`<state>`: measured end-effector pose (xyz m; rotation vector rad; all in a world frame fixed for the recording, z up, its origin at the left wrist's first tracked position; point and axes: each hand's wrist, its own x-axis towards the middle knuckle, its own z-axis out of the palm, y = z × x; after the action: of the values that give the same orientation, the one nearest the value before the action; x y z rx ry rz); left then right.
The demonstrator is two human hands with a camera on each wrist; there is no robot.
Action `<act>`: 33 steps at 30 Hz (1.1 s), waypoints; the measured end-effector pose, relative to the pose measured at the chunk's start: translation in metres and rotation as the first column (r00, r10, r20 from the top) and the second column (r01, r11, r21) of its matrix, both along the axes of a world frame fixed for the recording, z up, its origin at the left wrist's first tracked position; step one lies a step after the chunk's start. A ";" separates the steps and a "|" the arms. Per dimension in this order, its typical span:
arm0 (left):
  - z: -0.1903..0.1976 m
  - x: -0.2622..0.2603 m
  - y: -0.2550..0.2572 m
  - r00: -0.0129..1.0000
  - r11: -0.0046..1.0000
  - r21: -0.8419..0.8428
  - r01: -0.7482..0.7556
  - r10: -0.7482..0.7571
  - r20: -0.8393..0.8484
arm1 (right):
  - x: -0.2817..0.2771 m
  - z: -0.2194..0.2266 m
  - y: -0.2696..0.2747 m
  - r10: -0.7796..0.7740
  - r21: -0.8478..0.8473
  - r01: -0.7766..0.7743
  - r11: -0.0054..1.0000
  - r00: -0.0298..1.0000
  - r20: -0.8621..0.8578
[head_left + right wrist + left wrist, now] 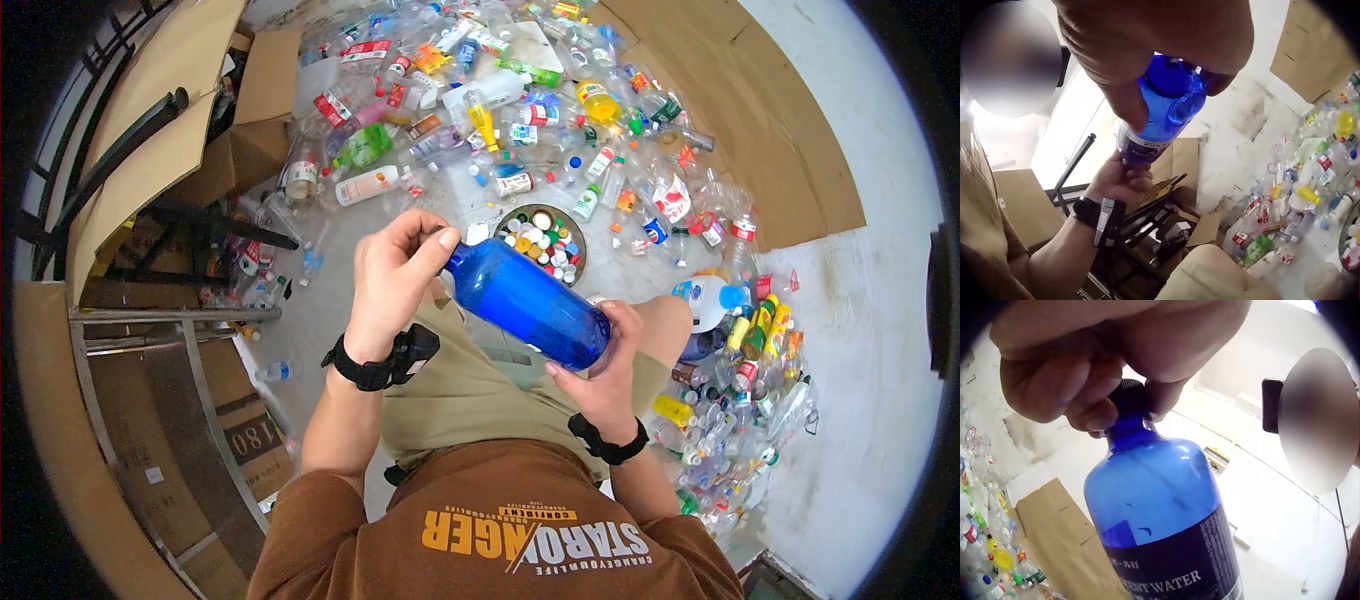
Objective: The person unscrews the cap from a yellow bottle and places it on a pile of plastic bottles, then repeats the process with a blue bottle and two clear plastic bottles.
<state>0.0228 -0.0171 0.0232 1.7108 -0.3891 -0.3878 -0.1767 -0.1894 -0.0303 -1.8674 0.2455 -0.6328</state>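
Observation:
A blue bottle lies tilted between both hands above the lap, its neck toward the left hand and its base in the right hand. In the left wrist view, the left fingers pinch the black cap on the bottle, whose dark label carries white print. The right wrist view has the right thumb and fingers curled round the bottle's base end, with the left hand at its far end.
A round container of caps stands on the floor beyond the knees. Many plastic bottles are heaped ahead and at the right. Cardboard lies behind them; boxes and a metal frame stand at the left.

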 end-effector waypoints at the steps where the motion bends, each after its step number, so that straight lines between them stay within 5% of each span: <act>1: 0.001 -0.002 0.000 1.000 1.000 -0.016 0.005 -0.005 0.012 | -0.001 0.000 0.001 -0.016 0.015 0.016 1.000 1.000 0.001; 4: 0.004 -0.004 0.000 0.983 0.996 0.002 0.094 -0.093 0.160 | -0.005 -0.001 0.000 -0.030 -0.098 0.023 0.995 0.997 -0.074; 7: 0.003 -0.004 0.002 0.986 0.992 -0.047 0.116 -0.109 0.123 | -0.006 -0.003 -0.003 0.011 0.059 -0.005 0.998 0.996 -0.094; 8: 0.003 -0.005 0.001 0.978 0.990 -0.060 0.124 -0.112 0.176 | -0.008 -0.004 -0.003 0.139 0.404 -0.089 0.910 0.986 -0.096; 10: 0.005 -0.007 0.001 0.952 0.986 -0.068 0.154 -0.129 0.279 | -0.013 -0.007 -0.004 0.349 0.901 -0.177 0.396 0.937 0.031; 16: 0.007 -0.006 0.003 0.869 0.975 0.006 0.223 -0.202 0.452 | -0.015 -0.022 -0.026 0.442 0.971 -0.235 -0.042 0.867 0.229; 19: 0.004 -0.006 0.001 0.856 0.970 -0.035 0.239 -0.194 0.480 | -0.017 -0.023 -0.031 0.466 0.971 -0.237 -0.030 0.856 0.223; 22: 0.011 -0.010 0.007 0.925 0.968 0.016 0.251 -0.245 0.292 | -0.012 0.001 -0.013 0.294 0.916 -0.176 0.361 0.953 0.067; 25: 0.016 -0.012 0.010 0.955 0.967 0.059 0.250 -0.256 0.152 | -0.008 -0.006 -0.011 0.287 0.730 -0.239 0.640 0.956 0.062; 28: 0.016 -0.014 0.010 0.947 0.964 0.078 0.256 -0.266 0.180 | -0.005 0.008 -0.007 0.209 0.960 -0.166 0.227 0.971 0.118; 31: 0.015 -0.015 0.001 0.856 0.968 0.053 0.245 -0.242 0.456 | -0.012 -0.028 -0.027 0.486 0.978 -0.168 -0.122 0.849 0.206; 33: 0.014 -0.013 -0.003 0.800 0.967 0.022 0.254 -0.223 0.557 | -0.011 -0.024 -0.023 0.450 0.988 -0.156 0.001 0.882 0.139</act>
<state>0.0099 -0.0196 0.0367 1.7044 -1.0450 -0.0422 -0.1877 -0.2122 -0.0542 -0.4771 0.2854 0.1776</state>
